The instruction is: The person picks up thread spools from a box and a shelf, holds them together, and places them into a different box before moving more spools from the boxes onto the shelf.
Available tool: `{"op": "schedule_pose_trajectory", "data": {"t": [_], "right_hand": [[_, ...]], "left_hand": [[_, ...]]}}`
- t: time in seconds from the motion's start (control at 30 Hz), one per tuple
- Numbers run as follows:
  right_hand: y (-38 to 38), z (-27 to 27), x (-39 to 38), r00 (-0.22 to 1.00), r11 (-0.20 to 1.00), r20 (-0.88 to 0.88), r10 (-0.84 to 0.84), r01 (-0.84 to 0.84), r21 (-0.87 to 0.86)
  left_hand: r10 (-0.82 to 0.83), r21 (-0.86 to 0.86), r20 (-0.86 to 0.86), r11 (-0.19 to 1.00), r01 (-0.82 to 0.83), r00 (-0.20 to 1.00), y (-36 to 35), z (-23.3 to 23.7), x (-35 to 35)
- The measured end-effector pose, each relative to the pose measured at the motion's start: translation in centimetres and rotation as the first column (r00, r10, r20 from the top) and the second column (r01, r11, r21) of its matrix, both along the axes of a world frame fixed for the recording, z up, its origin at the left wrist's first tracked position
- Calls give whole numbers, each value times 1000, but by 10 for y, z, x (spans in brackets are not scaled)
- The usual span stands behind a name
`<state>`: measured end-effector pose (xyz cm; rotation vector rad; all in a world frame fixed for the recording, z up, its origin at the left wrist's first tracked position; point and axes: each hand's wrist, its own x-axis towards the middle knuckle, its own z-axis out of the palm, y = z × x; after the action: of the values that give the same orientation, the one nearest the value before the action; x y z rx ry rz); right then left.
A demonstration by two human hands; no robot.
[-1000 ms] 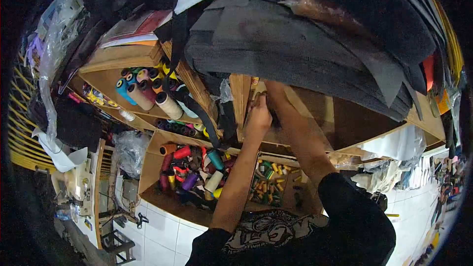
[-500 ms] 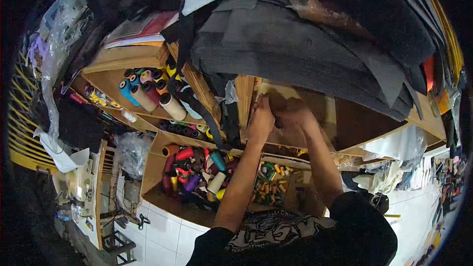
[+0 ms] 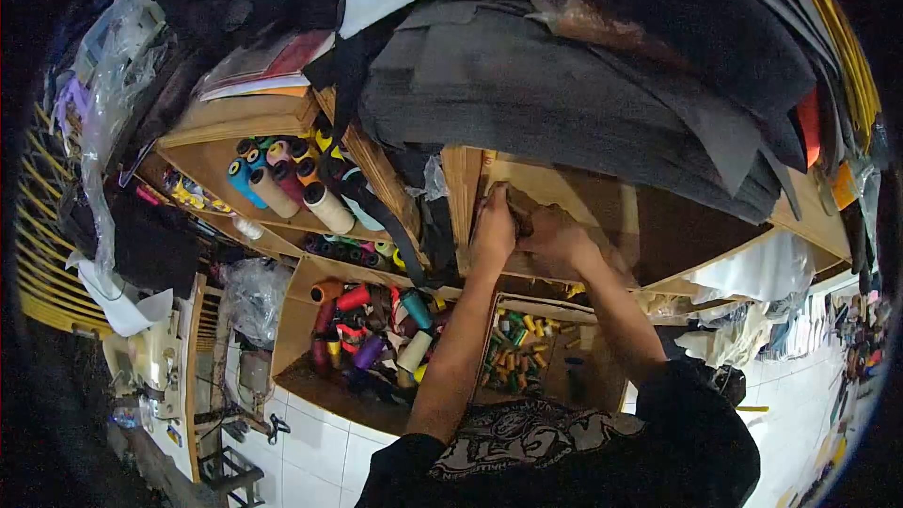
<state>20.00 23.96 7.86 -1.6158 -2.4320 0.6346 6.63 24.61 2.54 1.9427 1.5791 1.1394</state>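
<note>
Both of my hands reach into a shaded wooden shelf compartment (image 3: 588,183) under a thick stack of dark grey sheets (image 3: 527,85). My left hand (image 3: 495,230) is closed near the compartment's left wall, fingers pointing up. Close beside it, my right hand (image 3: 557,240) is bent inward with curled fingers. A small dark brownish thing (image 3: 525,212) shows between the two hands, too dim to name. Below my forearms sits a cardboard box (image 3: 324,395) of mixed thread spools (image 3: 372,334). A neighbouring section holds several small yellow and green spools (image 3: 522,348).
Left of the compartment, cones of thread (image 3: 282,183) stand on a shelf. A dark strap (image 3: 376,198) hangs down its front. A sewing machine (image 3: 155,362) is at the lower left. Clear plastic (image 3: 762,273) and pale cloth (image 3: 729,334) hang at the right.
The view has shifted slightly. My hands stay in the compartment, the right one turned a little, and the brownish thing between them shows more clearly.
</note>
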Motion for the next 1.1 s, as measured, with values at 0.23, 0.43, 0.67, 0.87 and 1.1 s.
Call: {"op": "schedule_pose_trajectory", "data": {"t": [0.23,0.43,0.67,0.87,1.1], "right_hand": [[47,16,26,944,976,-261,-202,216,26],[131,-68,31,814,795,-552,-179,450,406],[134,-85,-4,769,685,-561,-306,587,432],[132,-91,-16,762,639,-550,-342,618,458],[135,-92,-23,753,608,-548,-363,637,474]], "left_hand": [[58,23,6,998,-59,998,3,-7,4],[25,-15,6,1000,-25,1000,2,-6,4],[37,129,50,991,-43,998,8,-18,5],[42,66,17,997,-43,999,6,-18,6],[27,-125,37,992,-22,999,7,-13,6]]}}
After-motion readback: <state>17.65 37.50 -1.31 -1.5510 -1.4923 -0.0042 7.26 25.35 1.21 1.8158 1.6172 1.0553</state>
